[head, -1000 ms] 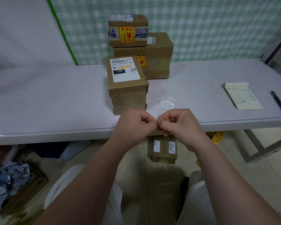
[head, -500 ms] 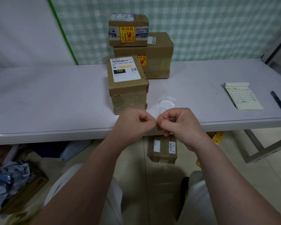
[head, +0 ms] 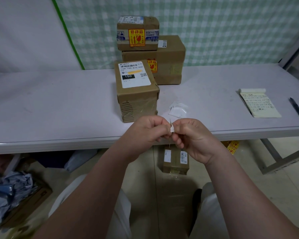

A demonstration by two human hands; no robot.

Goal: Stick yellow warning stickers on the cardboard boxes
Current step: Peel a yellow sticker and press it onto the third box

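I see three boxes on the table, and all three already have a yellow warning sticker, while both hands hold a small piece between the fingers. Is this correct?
Not all three. In the head view, only the top stacked box and the large box under it carry a yellow sticker. The front box shows only a white shipping label. Left hand and right hand do hold a small piece.

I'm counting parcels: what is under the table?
A taped cardboard box stands on the floor, loose yellow stickers to its right. The hands cover its top edge.
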